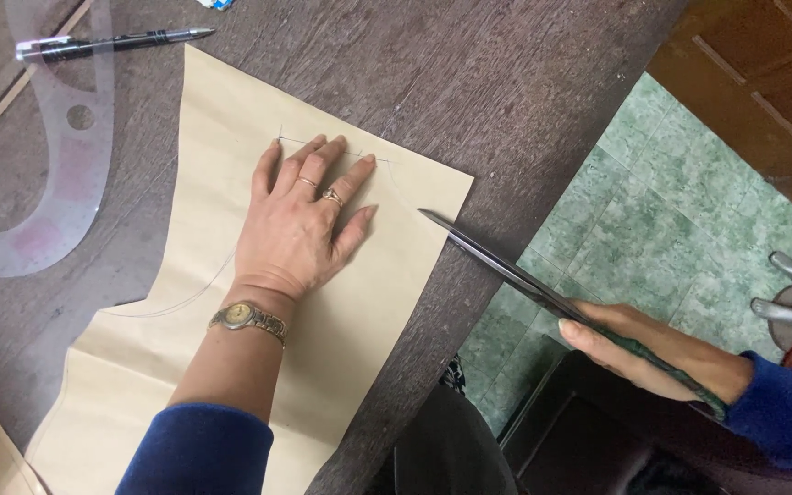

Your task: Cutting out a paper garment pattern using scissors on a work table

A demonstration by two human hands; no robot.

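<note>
The right hand (657,353) has its grip clamped around the handles of a long pair of dark-bladed steel scissors (506,266), the fingers wrapped over a green-tinted handle out past the tabletop's edge. The blades look nearly closed, and their tip sits right at the right-hand edge of the sheet of tan brown pattern paper (231,119), just beside the little finger of the other hand. The left hand (300,220) lies flat with fingers spread, pressing the paper down onto the dark worn wooden tabletop (469,82); it grips nothing, and wears rings and a gold wristwatch (247,317).

Thin pencil lines (171,302) curve across the sheet, one past the fingertips and one out from the wrist. No cut shows along them, so the marking looks done and the cutting appears to be only at its start, with the whole drawn outline left.

Farther left on the tabletop lie a clear plastic curved drafting ruler (38,183) and a dark pen with a pale cap (112,41), both untouched.
</note>
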